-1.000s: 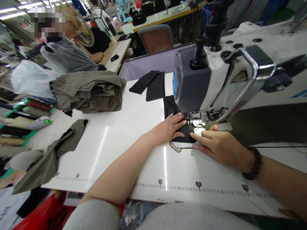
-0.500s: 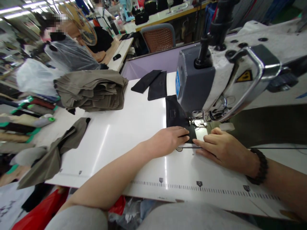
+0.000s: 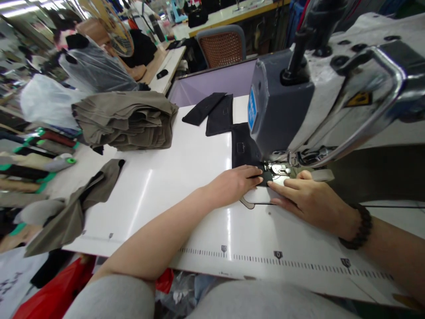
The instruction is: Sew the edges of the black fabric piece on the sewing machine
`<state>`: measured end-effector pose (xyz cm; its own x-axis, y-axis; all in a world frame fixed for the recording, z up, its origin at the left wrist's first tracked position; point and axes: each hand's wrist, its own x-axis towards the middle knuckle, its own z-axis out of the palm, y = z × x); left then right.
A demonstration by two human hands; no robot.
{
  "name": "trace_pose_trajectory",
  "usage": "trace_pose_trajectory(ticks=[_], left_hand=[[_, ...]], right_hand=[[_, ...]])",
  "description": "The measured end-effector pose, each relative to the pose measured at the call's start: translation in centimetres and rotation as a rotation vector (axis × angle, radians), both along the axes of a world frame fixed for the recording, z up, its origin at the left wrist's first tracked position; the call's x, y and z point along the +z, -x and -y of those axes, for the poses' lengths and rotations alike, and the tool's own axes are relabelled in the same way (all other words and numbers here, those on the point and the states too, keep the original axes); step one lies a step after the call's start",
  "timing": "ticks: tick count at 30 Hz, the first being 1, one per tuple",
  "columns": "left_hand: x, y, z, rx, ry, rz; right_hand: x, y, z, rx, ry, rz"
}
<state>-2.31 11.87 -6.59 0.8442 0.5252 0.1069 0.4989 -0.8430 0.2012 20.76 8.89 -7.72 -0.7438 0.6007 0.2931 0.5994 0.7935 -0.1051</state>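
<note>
A black fabric piece (image 3: pixel 245 148) with a small stitched rectangle lies under the presser foot (image 3: pixel 267 166) of a sewing machine (image 3: pixel 282 102). My left hand (image 3: pixel 234 184) rests flat on the near end of this piece, left of the foot, fingers pointing right. My right hand (image 3: pixel 307 197) is at the right of the needle plate (image 3: pixel 280 172). Its outstretched index fingertip touches the near right corner of the black piece, and the thumb is partly hidden behind the fingers. Two more black pieces (image 3: pixel 221 115) lie overlapping just beyond.
A tall stack of brown-grey fabric (image 3: pixel 126 119) stands on the white table (image 3: pixel 186 168) at left. A loose brown-grey piece (image 3: pixel 79 208) hangs at the left edge beside thread spools (image 3: pixel 56 150). Brown-grey cloth (image 3: pixel 372 170) lies under the machine arm. Behind are a chair (image 3: pixel 222 46) and a co-worker.
The black piece has slid away from me under the presser foot, and both hands have moved forward along with it. My view has shifted slightly.
</note>
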Motion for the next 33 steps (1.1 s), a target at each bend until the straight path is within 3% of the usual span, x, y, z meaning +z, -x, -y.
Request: trace_pose_trajectory(ticks=[6,16,28,33], left_hand=[[-0.1,-0.1,-1.0,0.031,-0.008,0.026],[-0.3,-0.2,-2.6,0.063,-0.023,0.046],[0.1,-0.4,-2.8,0.074,-0.001,0.015],[1.1,-0.3,-1.8,0.118,-0.029,-0.073]], right_hand=[[0.0,0.5,0.0,-0.092,-0.046,0.001],[-0.3,0.4,0.0,-0.093,-0.05,0.019],[-0.2,0.6,-0.1,-0.087,-0.033,0.017],[0.2,0.7,0.1,-0.104,-0.059,-0.007]])
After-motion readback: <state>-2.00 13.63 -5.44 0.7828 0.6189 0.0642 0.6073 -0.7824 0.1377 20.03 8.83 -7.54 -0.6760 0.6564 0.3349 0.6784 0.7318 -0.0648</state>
